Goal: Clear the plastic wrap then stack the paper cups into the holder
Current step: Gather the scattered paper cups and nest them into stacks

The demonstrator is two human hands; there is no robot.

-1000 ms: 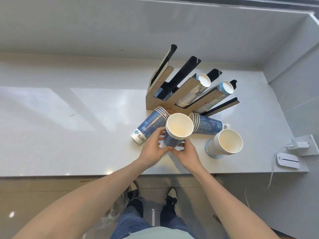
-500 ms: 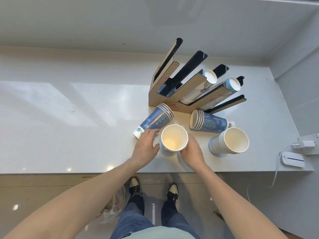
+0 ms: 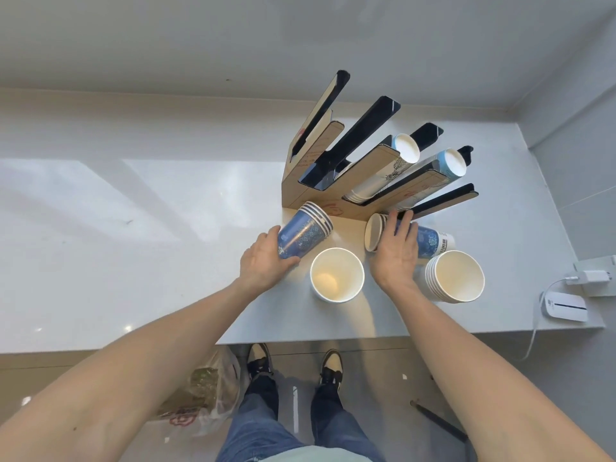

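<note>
A brown and black slotted cup holder [image 3: 313, 191] stands on the white counter, with two cup stacks in its right slots. My left hand [image 3: 265, 263] grips a short stack of blue cups [image 3: 305, 233] lying on its side. My right hand [image 3: 396, 251] lies over a second stack of blue cups [image 3: 430, 241], also on its side, fingers spread across it. Between my hands a single cup [image 3: 336, 278] stands upright, mouth up. Another upright stack [image 3: 456, 276] stands to the right.
A white mouse-like device [image 3: 565, 305] and a charger [image 3: 595, 276] with a cable sit at the counter's right end. The counter's front edge [image 3: 300, 340] runs just below my hands. On the floor left of my feet lies a plastic bag [image 3: 203, 395].
Both hands set the single cup upright on the counter and let go. My left hand moved onto the left lying stack, my right hand onto the right lying stack.
</note>
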